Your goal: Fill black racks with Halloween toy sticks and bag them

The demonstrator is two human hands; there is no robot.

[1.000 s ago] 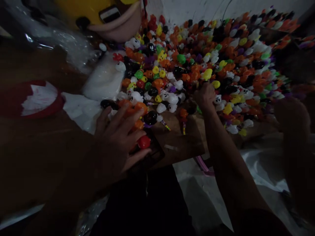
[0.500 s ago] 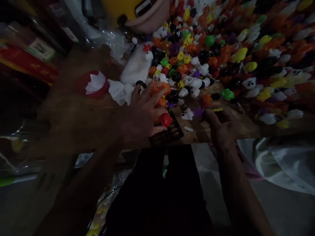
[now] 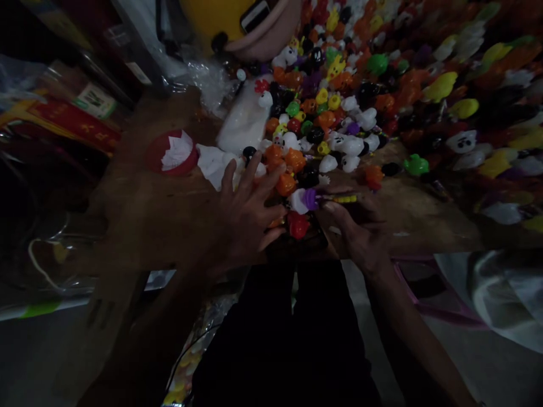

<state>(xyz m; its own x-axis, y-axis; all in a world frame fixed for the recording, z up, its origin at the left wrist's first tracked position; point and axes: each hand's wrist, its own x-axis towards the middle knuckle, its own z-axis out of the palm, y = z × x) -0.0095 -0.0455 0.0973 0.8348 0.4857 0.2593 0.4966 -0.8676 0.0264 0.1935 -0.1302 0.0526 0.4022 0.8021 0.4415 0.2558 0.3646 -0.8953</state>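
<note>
My right hand pinches a small stick-like toy with a white head, a purple collar and a yellow-beaded end. The white head points left, close to the fingers of my left hand. That left hand is spread palm-down over the near edge of the toy pile. Orange figures lie by its fingertips, and a bit of orange shows between thumb and forefinger, partly hidden. Just below the white head sits a red toy. It rests at a dark gridded tray, mostly in shadow.
A large heap of small plastic figures covers the back and right of the wooden table. At left are a red dish with white paper and a crumpled white tissue. A pink tub stands behind.
My right hand has moved left with the white-headed toy, bringing it near my left fingers and over the tray. The left hand stays spread in about the same place. The view has shifted slightly.
</note>
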